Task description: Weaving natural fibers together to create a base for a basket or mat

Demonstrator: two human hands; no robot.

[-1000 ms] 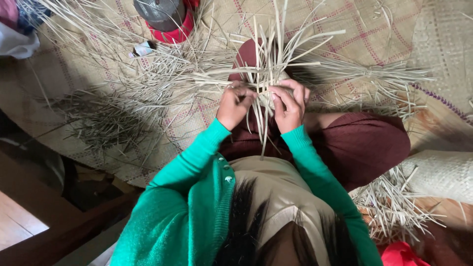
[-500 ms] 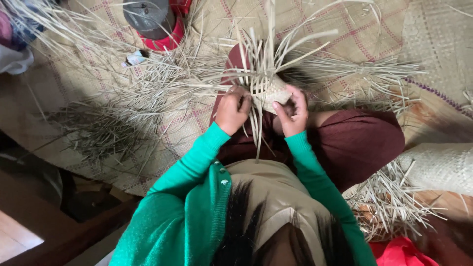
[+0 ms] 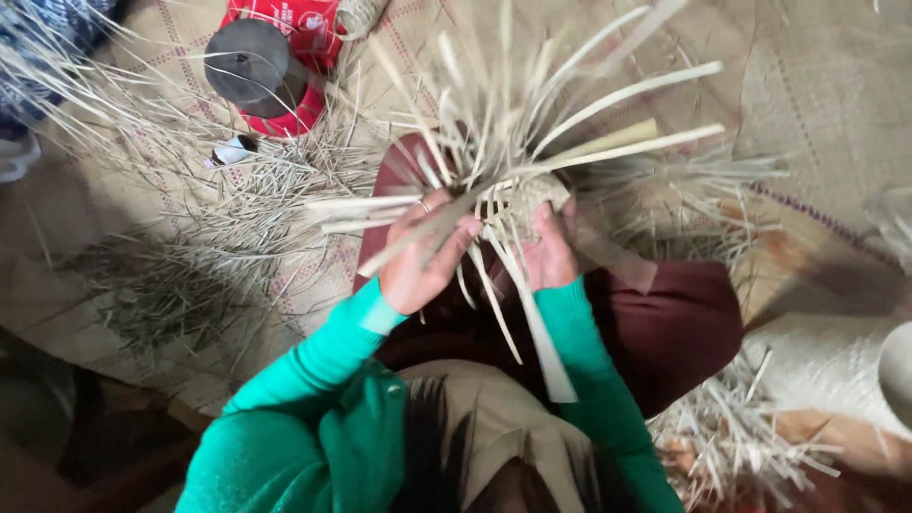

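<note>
— Woven strip bundle (image 3: 508, 204): where does it sit, and which way does it run?

— Over the lap, between both hands. Its woven core is at the fingers; the loose pale strips fan up and away from the person, several long ones slanting to the upper right, while a few hang down toward the body.

— The hands?

— Left hand (image 3: 423, 256) is closed around strips on the bundle's left side. Right hand (image 3: 551, 252) presses the woven part, fingers curled against it.

— Around them?

— Maroon skirt (image 3: 665, 323) beneath, cut strips littering the woven mat (image 3: 807, 85). At upper left lies a red package (image 3: 294, 28) with a dark round lid (image 3: 249, 59) before it.
</note>
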